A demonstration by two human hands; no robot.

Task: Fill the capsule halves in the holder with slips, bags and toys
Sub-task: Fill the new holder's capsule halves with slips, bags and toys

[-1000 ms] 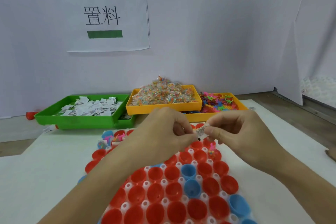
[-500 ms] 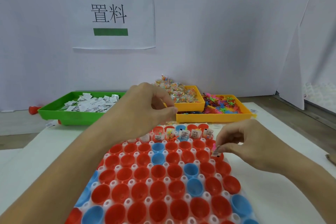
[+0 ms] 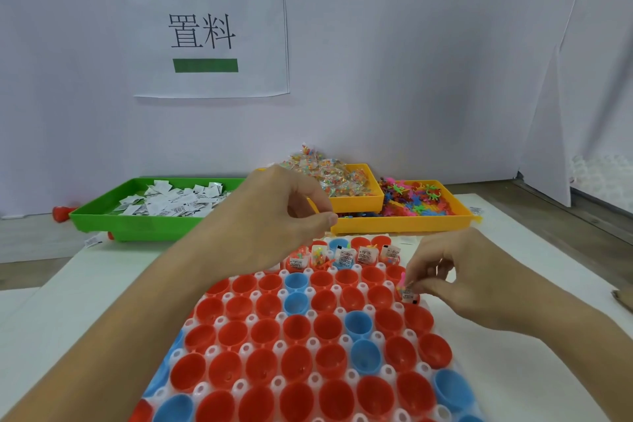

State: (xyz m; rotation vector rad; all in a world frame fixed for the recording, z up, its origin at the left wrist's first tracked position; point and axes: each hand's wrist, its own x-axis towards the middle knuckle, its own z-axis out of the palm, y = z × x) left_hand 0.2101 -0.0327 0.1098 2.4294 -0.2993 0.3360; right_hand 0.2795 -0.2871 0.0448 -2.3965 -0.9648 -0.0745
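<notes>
Right hand (image 3: 455,281): my fingertips pinch a slip (image 3: 408,295) w/ a pink toy (image 3: 402,279) at a red capsule half on the holder's (image 3: 342,339) right edge, 2nd filled row. Left hand (image 3: 274,216): raised over the holder's far-left part, fingers curled, thumb to forefinger; can't tell if it holds anything. Far row of halves has slips, bags, toys. Behind: green tray (image 3: 137,226) w/ slips, yellow trays (image 3: 404,224) w/ bags and toys.

White paper sign (image 3: 212,32) with black characters and green bars on the pale backdrop (image 3: 411,62).
</notes>
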